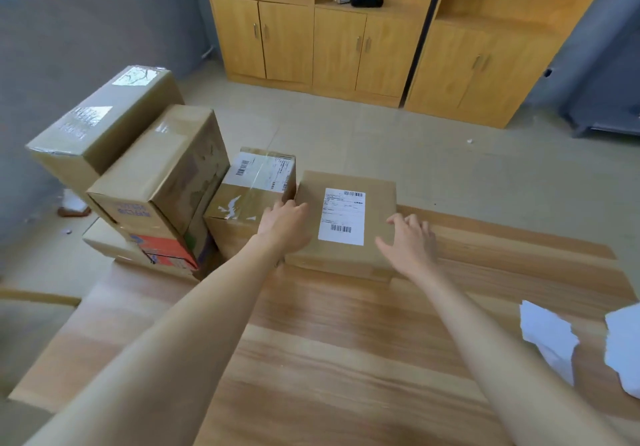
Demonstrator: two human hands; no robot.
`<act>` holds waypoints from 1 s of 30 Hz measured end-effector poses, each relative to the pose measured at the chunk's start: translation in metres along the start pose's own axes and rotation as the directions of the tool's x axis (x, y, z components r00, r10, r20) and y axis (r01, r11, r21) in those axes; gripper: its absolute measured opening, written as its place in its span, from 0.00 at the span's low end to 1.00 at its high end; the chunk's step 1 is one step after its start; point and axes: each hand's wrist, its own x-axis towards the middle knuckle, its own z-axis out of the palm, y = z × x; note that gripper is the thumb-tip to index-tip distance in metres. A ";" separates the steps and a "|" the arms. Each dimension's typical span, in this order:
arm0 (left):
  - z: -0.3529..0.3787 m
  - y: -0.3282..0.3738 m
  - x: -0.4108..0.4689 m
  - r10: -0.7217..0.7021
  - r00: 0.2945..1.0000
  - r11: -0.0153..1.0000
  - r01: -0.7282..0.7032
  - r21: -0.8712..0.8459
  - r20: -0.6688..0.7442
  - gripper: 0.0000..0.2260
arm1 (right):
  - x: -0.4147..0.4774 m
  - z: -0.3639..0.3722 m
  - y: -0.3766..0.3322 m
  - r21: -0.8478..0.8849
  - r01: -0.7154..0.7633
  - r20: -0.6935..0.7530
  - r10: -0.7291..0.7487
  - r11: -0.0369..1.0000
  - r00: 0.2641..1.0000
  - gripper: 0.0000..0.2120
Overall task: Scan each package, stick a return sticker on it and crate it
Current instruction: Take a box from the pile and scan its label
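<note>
Labelled package (346,224) is at the far edge of the table (346,359), its label running lengthwise away from the person. Left hand (284,227) lies flat on its left side, right hand (408,238) is spread on its right top. Both equally near, neither wrapped around it. Neighbour box (249,189) is tight on the left.

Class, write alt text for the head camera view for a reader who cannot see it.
A person's left hand and right hand touch a labelled cardboard box on a wooden table. More boxes are stacked to its left; white paper lies at right.
</note>
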 end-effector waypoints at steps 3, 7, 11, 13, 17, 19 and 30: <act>0.014 0.004 0.017 0.011 0.999 1.000 -0.011 -0.007 0.031 0.11 | 0.009 0.014 0.004 0.007 -0.023 0.043 0.023 1.000 0.999 0.23; 0.029 0.008 0.040 0.013 0.996 0.997 -0.007 -0.076 0.085 0.12 | 0.024 0.029 0.012 0.032 -0.060 0.093 0.057 0.998 0.994 0.25; 0.044 0.011 0.062 -0.025 0.985 0.978 0.059 -0.200 0.171 0.17 | 0.043 0.040 0.015 0.205 -0.171 0.186 0.133 0.964 0.973 0.34; 0.050 0.012 0.074 -0.052 0.977 0.956 0.109 -0.273 0.208 0.22 | 0.052 0.047 0.016 0.346 -0.244 0.243 0.165 0.906 0.956 0.41; 0.058 0.013 0.096 -0.164 0.943 0.869 0.277 -0.411 0.289 0.28 | 0.071 0.056 0.015 0.556 -0.449 0.376 0.270 0.700 0.886 0.51; 0.062 0.013 0.105 -0.239 0.914 0.808 0.375 -0.455 0.330 0.32 | 0.079 0.059 0.016 0.609 -0.537 0.444 0.310 0.584 0.841 0.52; 0.073 0.014 0.131 -0.454 0.792 0.562 0.610 -0.559 0.408 0.42 | 0.097 0.077 0.028 0.664 -0.669 0.572 0.351 0.333 0.742 0.39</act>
